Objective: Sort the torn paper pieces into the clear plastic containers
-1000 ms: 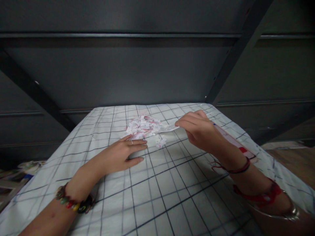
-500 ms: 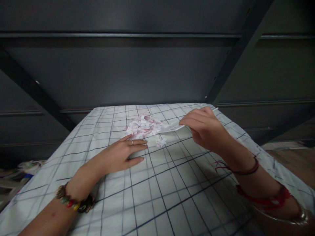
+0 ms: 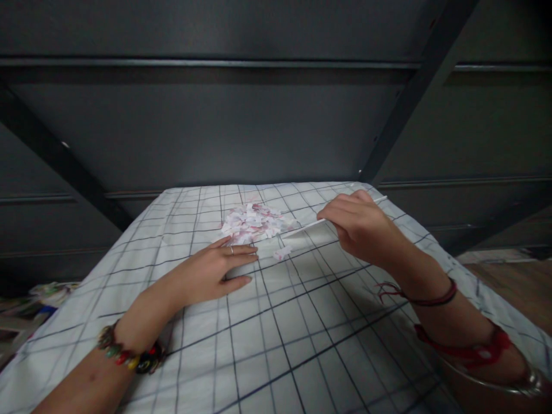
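Note:
A pile of torn paper scraps [image 3: 254, 220], white with pinkish-red marks, lies toward the far side of the cloth. My left hand [image 3: 222, 267] rests flat with its fingers stretched out, its fingertips at the near edge of the pile. My right hand [image 3: 356, 227] is closed around a thin white stick [image 3: 305, 227]. One end of the stick reaches the right side of the pile, and the other shows beyond my knuckles. A small group of scraps [image 3: 282, 253] lies apart, between my left fingertips and the stick.
A white cloth with dark grid lines [image 3: 267, 345] covers the table. Dark grey panels with metal ribs [image 3: 215, 126] stand right behind its far edge. At the lower left, beyond the cloth, is a cluttered low shelf [image 3: 26, 322]. Brown flooring [image 3: 513, 282] shows at the right.
The stick in my right hand has shifted slightly, and its blur is gone. The small separate group of scraps looks a little different. My left hand has stayed in place.

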Motion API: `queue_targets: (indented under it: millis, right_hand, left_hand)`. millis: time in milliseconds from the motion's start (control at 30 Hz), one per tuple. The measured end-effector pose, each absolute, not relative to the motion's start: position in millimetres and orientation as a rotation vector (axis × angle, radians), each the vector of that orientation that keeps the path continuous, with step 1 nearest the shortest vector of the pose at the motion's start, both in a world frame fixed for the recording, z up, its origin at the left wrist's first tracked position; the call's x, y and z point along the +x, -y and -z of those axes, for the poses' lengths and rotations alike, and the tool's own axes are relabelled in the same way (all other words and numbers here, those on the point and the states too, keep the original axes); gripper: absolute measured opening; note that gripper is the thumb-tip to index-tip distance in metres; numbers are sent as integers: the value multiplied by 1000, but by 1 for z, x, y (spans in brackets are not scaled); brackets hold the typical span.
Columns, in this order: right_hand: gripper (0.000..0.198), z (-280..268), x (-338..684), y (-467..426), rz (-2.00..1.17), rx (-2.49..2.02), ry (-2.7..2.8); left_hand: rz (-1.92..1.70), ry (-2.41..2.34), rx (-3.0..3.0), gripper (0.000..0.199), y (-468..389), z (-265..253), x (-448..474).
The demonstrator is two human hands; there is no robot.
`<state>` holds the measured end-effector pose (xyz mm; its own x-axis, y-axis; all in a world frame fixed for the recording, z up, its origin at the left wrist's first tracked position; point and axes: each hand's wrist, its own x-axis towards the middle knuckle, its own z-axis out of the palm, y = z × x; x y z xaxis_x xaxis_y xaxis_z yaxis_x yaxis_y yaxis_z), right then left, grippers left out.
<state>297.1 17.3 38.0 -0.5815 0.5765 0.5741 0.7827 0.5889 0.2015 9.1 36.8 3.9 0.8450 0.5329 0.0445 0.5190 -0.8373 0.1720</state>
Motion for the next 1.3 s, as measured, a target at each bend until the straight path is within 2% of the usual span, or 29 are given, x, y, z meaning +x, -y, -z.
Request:
queue_targets:
  millis: [267,433,667,800,1000,1300]
  right_hand:
    - [27,-39,301,-18,639,-1096,2343]
    - [26,-42,301,-16,455,-1011,2441]
    - [28,-45,290,-8,381,-1034,2446]
    - [29,-49,290,-6,205,-958,2496]
    - [23,-53,283,-4,169,-1098,2455]
    - [28,-62,287,17,98,-1093,2513]
  left_hand:
    - [-142,-809,2852,38,-38,-3,9]
    - [-162,-808,2834,37,-38,-3,9]
    - [-108,-834,2843,38,-35,-7,10]
    - [-72,-858,2843,43,-33,-9,9]
    - [12,-942,2787,54,-24,-14,12]
    - [301,-1062,2740,78,-9,-20,21]
